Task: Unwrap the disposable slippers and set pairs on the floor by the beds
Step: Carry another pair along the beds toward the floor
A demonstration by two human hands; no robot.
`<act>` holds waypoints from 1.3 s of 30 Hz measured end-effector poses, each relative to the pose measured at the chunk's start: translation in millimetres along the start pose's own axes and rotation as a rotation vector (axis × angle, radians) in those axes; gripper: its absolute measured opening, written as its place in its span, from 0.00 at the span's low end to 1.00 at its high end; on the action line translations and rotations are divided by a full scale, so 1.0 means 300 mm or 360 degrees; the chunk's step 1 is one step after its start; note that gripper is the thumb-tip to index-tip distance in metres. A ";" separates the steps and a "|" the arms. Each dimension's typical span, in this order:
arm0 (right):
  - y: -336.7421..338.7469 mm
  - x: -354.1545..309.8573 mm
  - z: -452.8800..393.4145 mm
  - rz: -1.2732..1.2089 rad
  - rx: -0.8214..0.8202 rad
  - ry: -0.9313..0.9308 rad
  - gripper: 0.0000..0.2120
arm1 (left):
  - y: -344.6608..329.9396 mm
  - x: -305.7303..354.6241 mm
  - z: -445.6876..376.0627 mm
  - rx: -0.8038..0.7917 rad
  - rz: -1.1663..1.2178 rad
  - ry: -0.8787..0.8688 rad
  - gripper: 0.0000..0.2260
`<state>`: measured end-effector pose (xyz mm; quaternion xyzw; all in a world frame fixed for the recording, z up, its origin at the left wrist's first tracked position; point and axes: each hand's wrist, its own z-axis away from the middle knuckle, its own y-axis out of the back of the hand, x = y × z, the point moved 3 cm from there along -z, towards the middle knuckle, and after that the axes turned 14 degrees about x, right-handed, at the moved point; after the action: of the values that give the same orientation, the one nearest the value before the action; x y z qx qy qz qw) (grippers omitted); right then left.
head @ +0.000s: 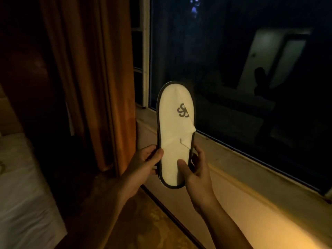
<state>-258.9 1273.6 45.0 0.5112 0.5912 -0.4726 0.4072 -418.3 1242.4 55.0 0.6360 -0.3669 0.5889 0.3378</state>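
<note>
In front of the dark window, both hands hold a white slipper upright in the air, toe up, above the sill. The left hand grips the heel's left edge, thumb on top and fingers curled behind. The right hand pinches the right edge, thumb pressed flat on the insole, forearm reaching up from below. A curtain hangs to the left, a bed beside it.

I see the slipper as matt white cloth with dark smooth edging; curtain soft orange fabric; window glossy glass; bed white linen.
</note>
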 end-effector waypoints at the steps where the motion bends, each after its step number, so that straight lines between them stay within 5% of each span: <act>1: -0.039 0.020 -0.045 -0.0006 -0.0027 -0.0001 0.28 | 0.016 -0.005 -0.053 0.0015 -0.0027 -0.0001 0.06; 12: -0.416 0.226 -0.494 -0.0075 -0.0453 -0.0096 0.26 | 0.176 -0.090 -0.502 0.0392 -0.0068 0.0044 0.16; 16: -0.557 0.309 -0.659 -0.0124 -0.0737 -0.0103 0.28 | 0.209 -0.105 -0.618 0.0632 -0.0028 0.0061 0.08; 21: -0.721 0.390 -0.771 -0.0156 -0.1094 -0.0144 0.29 | 0.265 -0.140 -0.669 0.0964 0.0019 0.0115 0.09; 34: -1.199 0.526 -0.537 -0.0105 -0.1779 -0.0447 0.30 | 0.633 -0.222 -0.530 0.1709 0.0037 0.0115 0.19; 39: -1.354 0.541 -0.435 -0.0146 -0.2010 -0.0475 0.28 | 0.747 -0.247 -0.469 0.1966 0.0030 0.0165 0.10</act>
<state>-684.1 1424.2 -24.9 0.0765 0.7135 -0.1170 0.6866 -685.3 1256.0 -8.2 0.6814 0.0529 0.7256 -0.0806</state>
